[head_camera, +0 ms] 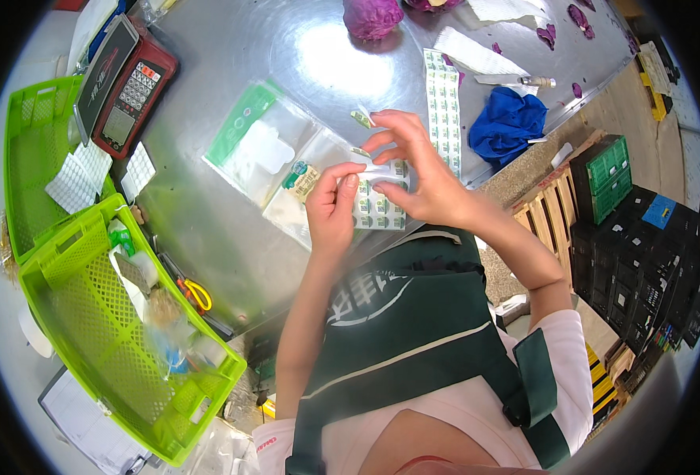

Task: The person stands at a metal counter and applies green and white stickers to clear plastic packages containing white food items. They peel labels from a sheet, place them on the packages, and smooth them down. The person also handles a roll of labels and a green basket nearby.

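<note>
A sheet of small green-and-white stickers lies close to my body, over the lower end of clear plastic bags. My left hand pinches the sheet's upper left edge between thumb and forefinger. To its right, my right hand is raised with curved, spread fingers. One peeled sticker hangs at its index fingertip. Another sticker shows by the lower fingertips; what holds it is unclear. The top bag has a green header band and a printed label beside my left hand.
Purple cabbages, a long sticker strip, a knife and a blue cloth lie on the metal table. A red scale, green crates and yellow-handled scissors are leftward. Black crates stand right.
</note>
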Demonstrator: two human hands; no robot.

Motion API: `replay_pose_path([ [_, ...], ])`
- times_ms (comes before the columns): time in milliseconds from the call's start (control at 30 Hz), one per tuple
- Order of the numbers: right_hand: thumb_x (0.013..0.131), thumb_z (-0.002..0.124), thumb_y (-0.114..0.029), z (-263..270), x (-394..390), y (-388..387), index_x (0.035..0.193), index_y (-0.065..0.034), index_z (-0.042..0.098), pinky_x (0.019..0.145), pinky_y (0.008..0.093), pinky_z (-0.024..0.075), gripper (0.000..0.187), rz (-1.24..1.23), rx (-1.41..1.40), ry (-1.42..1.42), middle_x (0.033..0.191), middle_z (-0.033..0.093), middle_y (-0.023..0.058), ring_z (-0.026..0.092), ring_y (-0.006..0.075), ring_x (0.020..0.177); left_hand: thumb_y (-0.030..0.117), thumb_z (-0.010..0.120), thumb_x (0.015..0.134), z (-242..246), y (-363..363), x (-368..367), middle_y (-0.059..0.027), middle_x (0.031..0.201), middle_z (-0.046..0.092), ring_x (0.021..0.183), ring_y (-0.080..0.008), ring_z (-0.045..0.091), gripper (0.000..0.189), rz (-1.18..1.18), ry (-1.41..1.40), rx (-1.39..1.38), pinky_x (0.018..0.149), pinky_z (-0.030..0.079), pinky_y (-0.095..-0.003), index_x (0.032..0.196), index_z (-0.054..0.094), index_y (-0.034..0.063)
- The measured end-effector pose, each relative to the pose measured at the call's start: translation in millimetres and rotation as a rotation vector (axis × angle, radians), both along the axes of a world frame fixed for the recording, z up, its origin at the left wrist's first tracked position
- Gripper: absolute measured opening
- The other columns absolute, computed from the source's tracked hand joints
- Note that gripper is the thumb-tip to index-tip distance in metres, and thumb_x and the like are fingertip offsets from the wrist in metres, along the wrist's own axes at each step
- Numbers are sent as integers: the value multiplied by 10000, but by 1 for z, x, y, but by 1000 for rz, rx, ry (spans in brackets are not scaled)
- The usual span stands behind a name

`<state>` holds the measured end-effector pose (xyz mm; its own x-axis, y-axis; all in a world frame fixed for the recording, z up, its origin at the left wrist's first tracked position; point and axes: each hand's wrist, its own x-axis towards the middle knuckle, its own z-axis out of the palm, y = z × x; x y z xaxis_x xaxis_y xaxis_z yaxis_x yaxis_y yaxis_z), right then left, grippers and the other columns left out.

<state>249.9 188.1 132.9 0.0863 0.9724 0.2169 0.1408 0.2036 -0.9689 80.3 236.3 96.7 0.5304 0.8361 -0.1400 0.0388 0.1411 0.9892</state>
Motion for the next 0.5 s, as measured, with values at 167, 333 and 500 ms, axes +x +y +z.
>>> replay_pose_path([
  [167, 681, 602, 166, -6, -2, -1, 1374, -80, 288, 906, 346, 469, 800, -67, 53, -161, 1315, 310, 150, 495, 277, 1122, 95, 510, 948, 7, -2, 1, -18, 912, 607, 784, -40, 520, 145, 33, -87, -104, 683, 417, -192, 1038, 569, -1],
  [333, 670, 603, 179, -2, 7, -5, 1370, -64, 305, 878, 329, 478, 799, -88, 150, -296, 1317, 322, 167, 512, 269, 1099, 122, 554, 935, -6, 0, 0, 34, 724, 566, 646, -19, 458, 136, 151, 46, -80, 567, 375, -184, 895, 592, -2],
  [500, 675, 592, 187, -3, 8, -7, 1340, -58, 369, 794, 303, 489, 743, -43, 47, -146, 1284, 345, 159, 544, 235, 1034, 120, 568, 927, -6, -2, 7, 47, 657, 506, 606, -18, 393, 192, 93, 59, 32, 517, 333, -203, 772, 563, 6],
])
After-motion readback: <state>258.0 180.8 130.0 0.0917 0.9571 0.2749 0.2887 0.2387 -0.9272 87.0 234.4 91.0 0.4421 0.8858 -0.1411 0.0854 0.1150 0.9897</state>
